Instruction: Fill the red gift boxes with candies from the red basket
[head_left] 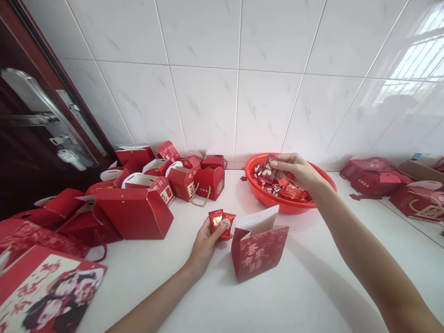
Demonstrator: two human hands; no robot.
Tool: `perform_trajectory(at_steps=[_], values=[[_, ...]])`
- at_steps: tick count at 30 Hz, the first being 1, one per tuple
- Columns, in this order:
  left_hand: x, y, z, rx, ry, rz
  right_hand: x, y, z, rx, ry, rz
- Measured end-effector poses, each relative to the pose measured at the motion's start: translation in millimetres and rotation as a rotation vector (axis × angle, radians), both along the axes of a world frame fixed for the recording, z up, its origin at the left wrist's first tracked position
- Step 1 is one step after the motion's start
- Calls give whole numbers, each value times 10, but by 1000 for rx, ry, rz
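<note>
My left hand (208, 240) is closed on red foil candy packets (218, 220), at least two, fanned between thumb and fingers. Just right of it a red gift box (260, 252) with white printed characters stands on the white surface, its top flaps apart. My right hand (291, 167) pinches a dark red candy packet (268, 169) over the red plastic basket (277, 204). Inside that basket lie many wrapped candies (291, 190), mostly red, some brown and white. The inside of the standing box is hidden from view.
Many red gift boxes (135, 210) crowd the left side of the white counter (208, 305). A flat printed card or bag (52, 291) lies at front left. More red boxes (374, 178) sit at right, near a brown carton (421, 166). A tiled wall (204, 106) rises behind; a door handle (48, 111) is at left.
</note>
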State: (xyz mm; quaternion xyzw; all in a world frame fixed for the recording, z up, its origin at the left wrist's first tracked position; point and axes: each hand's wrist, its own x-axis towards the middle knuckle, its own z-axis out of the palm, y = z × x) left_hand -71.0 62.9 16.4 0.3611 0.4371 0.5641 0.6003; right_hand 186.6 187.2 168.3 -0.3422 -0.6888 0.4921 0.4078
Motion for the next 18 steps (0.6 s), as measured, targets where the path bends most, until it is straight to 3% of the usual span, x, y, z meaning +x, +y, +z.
perform_trajectory(at_steps=[4, 8, 14, 18], values=[[-8, -32, 5, 33, 47, 44, -14, -439, 152, 97, -62, 140], [-23, -91, 28, 42, 93, 86, -55, -710, 247, 215, -165, 223], [-14, -147, 101, 67, 112, 139, -157, -839, 204, 361, -383, 263], [1, -164, 130, 89, 121, 142, -159, -855, 137, 351, -413, 276]])
